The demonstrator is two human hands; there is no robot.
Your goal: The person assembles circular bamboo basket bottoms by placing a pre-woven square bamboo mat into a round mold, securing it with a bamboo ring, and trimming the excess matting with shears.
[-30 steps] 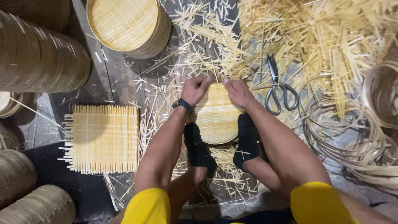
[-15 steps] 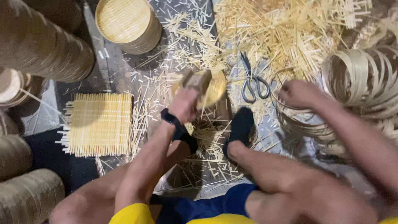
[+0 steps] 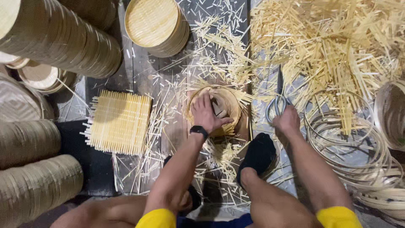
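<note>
Our fingers on the left hand (image 3: 206,113) lie spread and pressed down on the round bamboo tray (image 3: 221,107), which sits on the dark floor boards between our feet, partly tipped so its rim wall shows on the far side. The fingers of the right hand (image 3: 287,120) curl together over the handles of the scissors (image 3: 276,101), whose blades point away from us into the litter; whether they have closed through the loops we cannot tell.

We see several risks here. The tray rests on loose bamboo offcuts (image 3: 219,152), so we judge it could skid or rock under our palm if we lean on it unevenly. Our right hand reaches sideways while our gaze is on the tray, and a blind grab might catch a blade edge or a sharp splinter. The stack of thin bamboo hoops (image 3: 350,143) lies just beside the scissors and could snag on them. Our bare knees and the black-socked foot (image 3: 257,156) stand among pointed slivers. The square woven mat (image 3: 120,122) lies apart, out of harm's way.
</note>
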